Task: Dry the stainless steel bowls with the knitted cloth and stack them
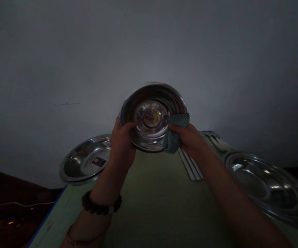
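I hold a shiny steel bowl (152, 115) up in front of a grey wall, its inside facing me, with a round sticker at its centre. My left hand (121, 143) grips the bowl's left rim, fingers curled over the edge; a dark bead bracelet sits on that wrist. My right hand (190, 137) is closed on a grey-green cloth (176, 132), pressed against the bowl's right rim.
A pale green table (154, 203) with a blue edge lies below. A steel plate (86, 162) with a sticker rests at its far left, a larger steel plate (270, 186) at the right. Flat white utensils (191, 165) lie near the middle. Dark floor shows at lower left.
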`<state>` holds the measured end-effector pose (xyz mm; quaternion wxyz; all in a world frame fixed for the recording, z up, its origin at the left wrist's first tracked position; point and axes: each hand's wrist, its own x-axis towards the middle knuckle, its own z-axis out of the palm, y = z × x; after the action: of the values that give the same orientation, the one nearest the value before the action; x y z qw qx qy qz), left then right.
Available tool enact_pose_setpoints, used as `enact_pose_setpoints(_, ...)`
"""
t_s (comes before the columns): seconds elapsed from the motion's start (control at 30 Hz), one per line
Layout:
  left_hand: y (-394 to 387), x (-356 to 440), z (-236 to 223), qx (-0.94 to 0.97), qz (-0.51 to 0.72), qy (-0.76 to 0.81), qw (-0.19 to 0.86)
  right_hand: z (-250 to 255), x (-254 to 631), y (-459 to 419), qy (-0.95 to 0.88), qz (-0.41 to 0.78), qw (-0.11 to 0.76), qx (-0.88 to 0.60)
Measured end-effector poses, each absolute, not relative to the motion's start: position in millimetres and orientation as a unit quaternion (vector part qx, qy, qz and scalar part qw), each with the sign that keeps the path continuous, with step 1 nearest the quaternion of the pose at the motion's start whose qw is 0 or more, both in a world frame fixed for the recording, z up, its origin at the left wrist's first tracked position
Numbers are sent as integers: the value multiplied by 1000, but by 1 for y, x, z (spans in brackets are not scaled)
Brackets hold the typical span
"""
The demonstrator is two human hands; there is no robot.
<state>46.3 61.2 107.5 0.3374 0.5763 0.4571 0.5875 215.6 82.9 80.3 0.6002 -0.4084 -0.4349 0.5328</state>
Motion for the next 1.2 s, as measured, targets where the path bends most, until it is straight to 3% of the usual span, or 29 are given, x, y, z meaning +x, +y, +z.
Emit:
enact_pose_setpoints(0.1, 65, 31, 106, 608, 574, 454, 308, 86, 245, 85, -539, 438, 573, -434)
enact_pose_setpoints(0.23, 64, 20, 101, 730, 367, 481, 319, 94, 263, 82, -671, 299, 437, -519)
enact_pose_setpoints(0.33, 61, 19, 103, 777, 277, 506, 252, 103, 258, 76, -733, 190, 380, -532)
enact_pose_setpoints(0.47, 50, 19, 119, 790, 263, 530, 163, 115, 246, 65, -766, 125, 380, -504)
enact_pose_setpoints(0.67, 39, 20, 127, 810, 128, 553, 147, 114, 230, 56, -797, 88, 384, -457)
enact_pose_setpoints(0.97, 43, 12, 113, 794, 171, 567, 137, 95, 213, 63, -808, 69, 402, -424)
enact_pose_setpoints(1.2, 49, 15, 104, 800, 124, 573, 126, 84, 215, 71, -816, 52, 412, -403)
